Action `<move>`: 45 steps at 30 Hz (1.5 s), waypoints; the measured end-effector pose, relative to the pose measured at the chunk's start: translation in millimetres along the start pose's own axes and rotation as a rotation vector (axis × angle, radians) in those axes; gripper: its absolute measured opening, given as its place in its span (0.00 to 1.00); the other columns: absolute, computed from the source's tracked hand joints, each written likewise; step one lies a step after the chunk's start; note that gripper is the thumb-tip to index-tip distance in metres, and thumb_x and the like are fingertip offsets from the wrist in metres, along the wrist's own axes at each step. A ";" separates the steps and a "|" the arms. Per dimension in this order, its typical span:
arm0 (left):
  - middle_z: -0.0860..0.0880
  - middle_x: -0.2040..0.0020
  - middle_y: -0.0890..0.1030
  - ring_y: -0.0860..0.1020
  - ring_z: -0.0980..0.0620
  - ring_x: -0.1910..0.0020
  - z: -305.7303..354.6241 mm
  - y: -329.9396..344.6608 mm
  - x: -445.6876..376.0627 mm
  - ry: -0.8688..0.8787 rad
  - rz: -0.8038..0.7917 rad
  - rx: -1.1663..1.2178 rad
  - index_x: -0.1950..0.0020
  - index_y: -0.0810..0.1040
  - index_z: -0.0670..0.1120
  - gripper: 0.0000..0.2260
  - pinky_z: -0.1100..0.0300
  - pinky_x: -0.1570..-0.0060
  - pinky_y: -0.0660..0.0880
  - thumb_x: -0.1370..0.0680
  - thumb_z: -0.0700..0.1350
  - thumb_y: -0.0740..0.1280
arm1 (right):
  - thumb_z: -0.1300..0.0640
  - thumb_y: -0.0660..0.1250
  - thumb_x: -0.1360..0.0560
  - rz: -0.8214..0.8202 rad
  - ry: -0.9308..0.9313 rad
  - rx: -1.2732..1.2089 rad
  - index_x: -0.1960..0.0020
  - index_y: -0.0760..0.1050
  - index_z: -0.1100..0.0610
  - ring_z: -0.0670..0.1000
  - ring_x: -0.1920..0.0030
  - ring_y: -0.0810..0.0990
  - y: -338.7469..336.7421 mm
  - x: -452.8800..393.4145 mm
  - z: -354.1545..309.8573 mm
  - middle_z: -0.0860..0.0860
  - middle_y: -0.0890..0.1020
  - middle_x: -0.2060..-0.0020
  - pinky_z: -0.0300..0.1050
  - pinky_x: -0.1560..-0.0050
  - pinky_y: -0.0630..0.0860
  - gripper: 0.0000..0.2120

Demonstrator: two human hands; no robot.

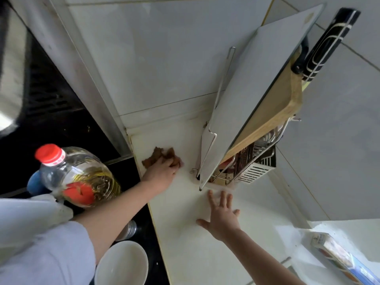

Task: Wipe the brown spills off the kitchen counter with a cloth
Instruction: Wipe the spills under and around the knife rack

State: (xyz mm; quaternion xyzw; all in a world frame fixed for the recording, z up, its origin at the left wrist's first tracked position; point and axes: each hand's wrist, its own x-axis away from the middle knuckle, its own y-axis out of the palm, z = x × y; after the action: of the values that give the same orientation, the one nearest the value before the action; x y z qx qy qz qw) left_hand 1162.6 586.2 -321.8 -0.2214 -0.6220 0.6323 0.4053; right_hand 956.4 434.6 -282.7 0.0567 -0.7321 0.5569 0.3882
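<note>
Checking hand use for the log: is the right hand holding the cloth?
No. The right hand lies open and flat on the counter, while the left hand presses the brown cloth.

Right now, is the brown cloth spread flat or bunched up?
Bunched up. The brown cloth lies crumpled on the counter under the left hand, its edges ragged and folded rather than flat.
</note>
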 end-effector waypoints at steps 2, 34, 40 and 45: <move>0.46 0.28 0.70 0.68 0.41 0.31 -20.4 8.2 -5.6 -0.031 0.029 -0.060 0.26 0.61 0.53 0.21 0.47 0.34 0.69 0.18 0.46 0.47 | 0.31 0.61 0.26 0.007 -0.001 -0.010 0.21 0.33 0.47 0.64 0.23 0.34 1.0 0.0 0.2 0.61 0.37 0.22 0.70 0.30 0.55 0.49; 0.42 0.21 0.59 0.52 0.42 0.20 -10.6 -27.0 -83.7 0.027 -0.144 0.126 0.21 0.59 0.46 0.24 0.38 0.25 0.48 0.17 0.48 0.46 | 0.32 0.57 0.23 -0.044 -0.017 0.069 0.22 0.30 0.51 0.68 0.24 0.34 3.2 -3.2 0.3 0.64 0.35 0.23 0.72 0.30 0.54 0.47; 0.52 0.27 0.73 0.63 0.51 0.24 -7.9 -28.9 -26.2 0.107 -0.188 0.205 0.33 0.78 0.56 0.16 0.63 0.27 0.53 0.16 0.54 0.57 | 0.33 0.58 0.23 -0.035 -0.026 0.075 0.22 0.30 0.51 0.68 0.24 0.34 2.0 -1.6 -0.5 0.64 0.36 0.23 0.71 0.30 0.55 0.47; 0.48 0.20 0.58 0.56 0.42 0.21 -38.0 -38.2 -49.3 -0.102 -0.117 0.139 0.23 0.65 0.55 0.20 0.48 0.24 0.55 0.15 0.53 0.55 | 0.32 0.57 0.23 -0.030 -0.022 0.093 0.22 0.30 0.51 0.68 0.24 0.34 5.9 -5.1 -0.2 0.64 0.36 0.23 0.71 0.30 0.55 0.47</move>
State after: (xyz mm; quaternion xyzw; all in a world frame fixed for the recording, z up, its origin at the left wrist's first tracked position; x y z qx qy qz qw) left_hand 1229.7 566.5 -300.9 -0.1236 -0.6082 0.6597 0.4238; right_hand 957.0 435.2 -290.4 0.0920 -0.7087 0.5839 0.3852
